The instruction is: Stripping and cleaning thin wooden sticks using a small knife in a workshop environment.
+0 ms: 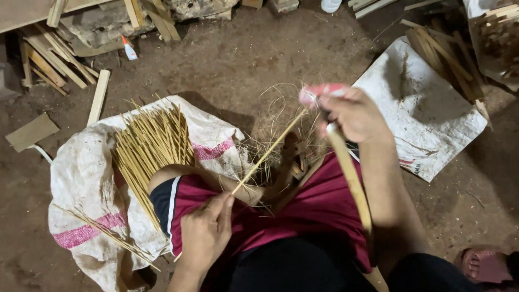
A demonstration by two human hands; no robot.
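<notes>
To shave evenly, the left hand (205,232) should keep its closed pinch on the thin bamboo stick (268,151) across the lap, while the right hand (354,114), wrapped tightly around the knife handle (348,173), draws steadily.

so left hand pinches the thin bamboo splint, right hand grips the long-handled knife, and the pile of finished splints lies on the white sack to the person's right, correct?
Not quite. The head view shows the pile of splints on the white sack to the person's left, not right. The rest holds: left hand pinches the thin bamboo splint, right hand grips the long-handled knife.
</notes>
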